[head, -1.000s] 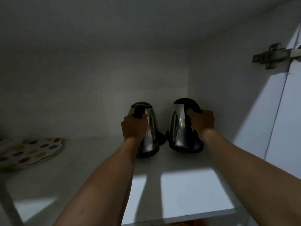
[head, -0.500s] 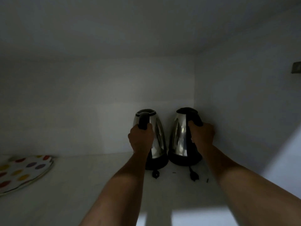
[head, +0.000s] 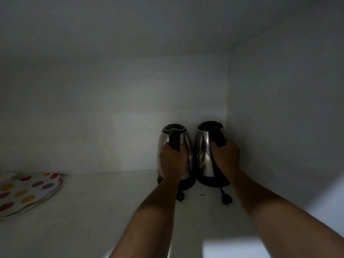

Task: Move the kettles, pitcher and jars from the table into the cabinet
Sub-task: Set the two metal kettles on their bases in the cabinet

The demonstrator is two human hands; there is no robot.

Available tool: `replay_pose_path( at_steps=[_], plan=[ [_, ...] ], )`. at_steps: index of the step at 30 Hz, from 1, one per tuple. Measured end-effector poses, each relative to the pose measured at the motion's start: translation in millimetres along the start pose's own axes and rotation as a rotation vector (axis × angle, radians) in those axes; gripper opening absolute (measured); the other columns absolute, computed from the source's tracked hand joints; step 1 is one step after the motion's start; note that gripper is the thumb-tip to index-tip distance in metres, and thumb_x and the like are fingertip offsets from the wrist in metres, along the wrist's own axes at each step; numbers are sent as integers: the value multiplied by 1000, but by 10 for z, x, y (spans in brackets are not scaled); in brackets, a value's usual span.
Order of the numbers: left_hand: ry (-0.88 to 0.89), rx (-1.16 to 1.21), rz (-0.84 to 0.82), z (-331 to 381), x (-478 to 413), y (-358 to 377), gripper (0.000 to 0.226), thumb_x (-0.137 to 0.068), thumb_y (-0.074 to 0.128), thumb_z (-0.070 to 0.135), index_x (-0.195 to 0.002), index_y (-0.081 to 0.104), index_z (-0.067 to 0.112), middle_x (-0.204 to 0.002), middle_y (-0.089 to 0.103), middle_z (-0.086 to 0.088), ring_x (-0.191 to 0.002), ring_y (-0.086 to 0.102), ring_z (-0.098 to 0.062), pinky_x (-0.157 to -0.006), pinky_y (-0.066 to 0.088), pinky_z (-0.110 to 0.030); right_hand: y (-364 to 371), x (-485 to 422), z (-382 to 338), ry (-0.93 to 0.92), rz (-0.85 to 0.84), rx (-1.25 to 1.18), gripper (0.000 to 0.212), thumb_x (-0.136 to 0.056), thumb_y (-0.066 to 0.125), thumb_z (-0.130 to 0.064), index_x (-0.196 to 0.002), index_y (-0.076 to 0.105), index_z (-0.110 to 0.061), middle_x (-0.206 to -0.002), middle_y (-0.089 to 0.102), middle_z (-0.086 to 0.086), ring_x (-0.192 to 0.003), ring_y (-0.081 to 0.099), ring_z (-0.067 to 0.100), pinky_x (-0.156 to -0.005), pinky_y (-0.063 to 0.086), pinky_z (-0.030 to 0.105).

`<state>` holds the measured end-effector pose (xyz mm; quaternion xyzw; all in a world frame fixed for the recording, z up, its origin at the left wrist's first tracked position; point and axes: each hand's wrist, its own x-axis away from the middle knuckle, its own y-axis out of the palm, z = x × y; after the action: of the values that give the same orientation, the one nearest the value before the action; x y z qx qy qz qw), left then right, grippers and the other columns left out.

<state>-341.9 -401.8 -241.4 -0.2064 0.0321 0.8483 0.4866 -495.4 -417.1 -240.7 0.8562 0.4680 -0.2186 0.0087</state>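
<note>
Two steel kettles with black lids and bases stand side by side on the white cabinet shelf (head: 104, 216), deep in its back right corner. My left hand (head: 173, 162) is closed around the black handle of the left kettle (head: 187, 144). My right hand (head: 226, 156) grips the handle of the right kettle (head: 203, 148), which sits close to the right wall. A short black cord with a plug trails forward from each base, the left plug (head: 180, 196) and the right plug (head: 226, 200). The pitcher and jars are out of sight.
A white plate with coloured dots (head: 28, 192) lies at the shelf's left edge. The cabinet's back wall (head: 111, 112) and right wall (head: 283, 118) enclose the dim space. A bright patch of light falls on the shelf front (head: 229, 250).
Both kettles have gone further back into the corner with my hands on them, and the view has moved deeper into the cabinet. The door hinge has left the frame.
</note>
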Motion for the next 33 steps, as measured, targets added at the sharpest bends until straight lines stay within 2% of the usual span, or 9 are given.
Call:
replay_pose_path(
  at_steps=[3,6,9,13,18,23,26,31,33],
  plan=[
    [-24,-51,-70,4,-17,-60,17,-92,63,36,-88,56,21,-75,63,1,-68,68,-21,-59,59,-33,-40,41,-27,50,-48,41,23,-89,67,-25,-75,55,-12,-68,57,2,-62,59,22,-52,48,29],
    [-44,-115,-145,4,3,-153,31,-89,64,47,-102,58,19,-88,69,-3,-75,71,-23,-72,62,-39,-113,114,-17,142,-118,68,27,-87,70,-34,-87,59,-10,-87,69,16,-80,69,35,-73,60,44],
    [-40,-185,-204,49,76,-274,45,-88,64,52,-114,53,17,-91,59,3,-83,62,-20,-72,49,-30,-214,220,-39,178,-160,117,51,-87,70,-37,-122,57,-2,-118,67,22,-106,66,40,-90,54,40],
    [-6,-219,-211,133,224,-423,61,-87,66,54,-127,45,13,-107,55,-3,-104,61,-27,-77,46,-34,-362,423,-158,216,-193,186,67,-91,66,-34,-140,37,-1,-136,55,22,-122,56,40,-89,45,34],
    [66,-302,-215,227,421,-667,81,-84,65,57,-145,32,14,-136,43,-12,-126,45,-34,-97,47,-48,-559,708,-344,173,-183,257,67,-91,66,-33,-139,33,0,-136,53,23,-122,55,39,-89,46,36],
    [120,-343,-290,319,641,-936,75,-89,62,49,-148,30,17,-142,41,-13,-131,41,-35,-103,44,-50,-710,1073,-572,148,-236,290,60,-94,61,-30,-142,35,-4,-137,53,18,-121,55,34,-84,43,29],
    [155,-411,-372,389,828,-1158,72,-92,61,42,-152,29,20,-149,40,-11,-139,37,-32,-110,39,-45,-784,1371,-750,86,-244,341,59,-93,62,-28,-143,41,-7,-143,52,16,-128,52,34,-92,44,30],
    [228,-480,-400,608,1181,-1631,65,-85,64,37,-145,45,18,-140,55,-13,-129,51,-33,-103,46,-38,-944,1856,-1122,7,-314,348,50,-87,66,-29,-132,53,-10,-128,61,15,-119,58,35,-86,45,28],
    [224,-482,-381,729,1332,-1877,51,-82,64,34,-130,59,17,-126,65,-13,-117,61,-33,-94,52,-35,-993,2062,-1285,-49,-382,352,27,-86,67,-29,-108,67,-12,-110,66,11,-109,61,32,-82,45,28]
  ],
)
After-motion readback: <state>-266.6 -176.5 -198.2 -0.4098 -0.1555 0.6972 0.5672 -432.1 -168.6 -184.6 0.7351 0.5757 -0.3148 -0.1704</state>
